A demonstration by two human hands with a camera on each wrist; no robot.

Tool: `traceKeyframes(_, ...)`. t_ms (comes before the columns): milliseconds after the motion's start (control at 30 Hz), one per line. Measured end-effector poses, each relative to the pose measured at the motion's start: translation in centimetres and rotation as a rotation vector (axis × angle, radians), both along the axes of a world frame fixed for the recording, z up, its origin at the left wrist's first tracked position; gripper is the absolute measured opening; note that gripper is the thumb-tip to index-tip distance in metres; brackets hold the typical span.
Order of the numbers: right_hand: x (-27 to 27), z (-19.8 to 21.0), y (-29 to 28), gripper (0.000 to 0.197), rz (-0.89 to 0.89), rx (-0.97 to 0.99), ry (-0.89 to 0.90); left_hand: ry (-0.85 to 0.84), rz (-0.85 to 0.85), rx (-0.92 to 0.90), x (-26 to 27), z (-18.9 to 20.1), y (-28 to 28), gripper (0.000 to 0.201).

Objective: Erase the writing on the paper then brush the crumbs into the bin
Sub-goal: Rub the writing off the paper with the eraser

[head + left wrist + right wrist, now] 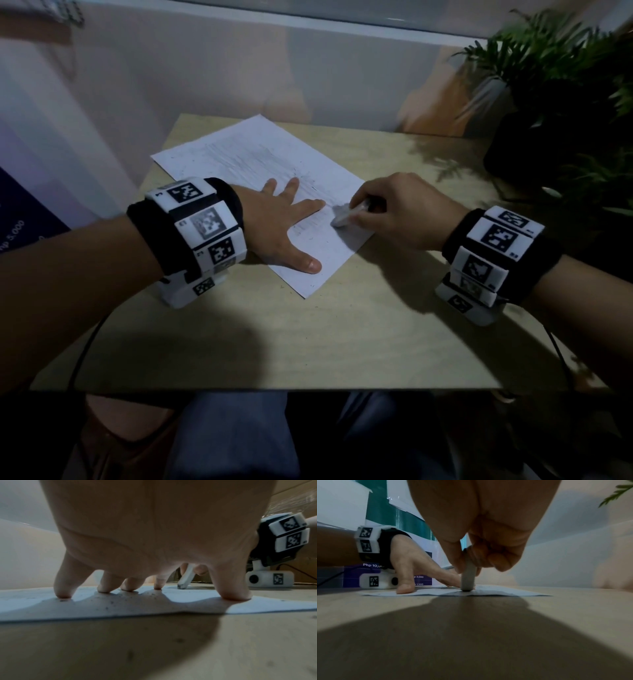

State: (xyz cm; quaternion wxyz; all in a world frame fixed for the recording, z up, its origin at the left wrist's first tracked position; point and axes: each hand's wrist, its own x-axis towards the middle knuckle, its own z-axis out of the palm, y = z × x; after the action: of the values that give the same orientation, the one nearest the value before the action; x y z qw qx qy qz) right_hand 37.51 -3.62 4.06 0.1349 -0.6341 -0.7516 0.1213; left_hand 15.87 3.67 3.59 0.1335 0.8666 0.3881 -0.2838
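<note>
A white sheet of paper (246, 154) with faint pencil marks lies slanted on the wooden table (308, 335). My left hand (284, 222) presses flat on the sheet (25, 601), its fingers (63, 582) spread straight. My right hand (397, 212) pinches a white eraser (342, 216) and holds its lower end down on the paper near the right edge, just beyond my left index fingertip. From the right wrist the eraser (468, 577) stands upright on the sheet (496, 593). Dark eraser crumbs (111, 602) speckle the paper under my left palm. No bin is in view.
A potted green plant (555, 68) in a dark pot stands at the table's back right corner. A pale wall runs behind the table. A purple printed sign (423, 580) stands off to the left. My knees show below the near table edge.
</note>
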Motion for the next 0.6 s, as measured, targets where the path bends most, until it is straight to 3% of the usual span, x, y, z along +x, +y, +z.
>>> traceKeyframes(167,1.6,-0.4,1.7,0.027,-0.146,0.092,-0.087,-0.006,0.000,0.012,-0.2,-0.2,0.0,0.129)
traceKeyframes(300,0.2,-0.3,1.0,0.025,-0.005,0.054,-0.048,-0.004,-0.009,0.017,-0.2,-0.3,0.1,0.127)
traceKeyframes(400,0.8,-0.1,1.5,0.022,-0.049,0.022,-0.006,0.005,-0.009,0.011,-0.1,-0.1,0.0,0.131)
traceKeyframes(500,1.4,-0.5,2.2,0.025,-0.132,0.093,-0.096,0.003,-0.008,0.006,-0.1,-0.1,-0.1,0.132)
traceKeyframes(600,0.0,-0.2,1.4,0.032,-0.025,0.046,-0.060,0.007,-0.015,0.006,-0.2,-0.1,0.0,0.133)
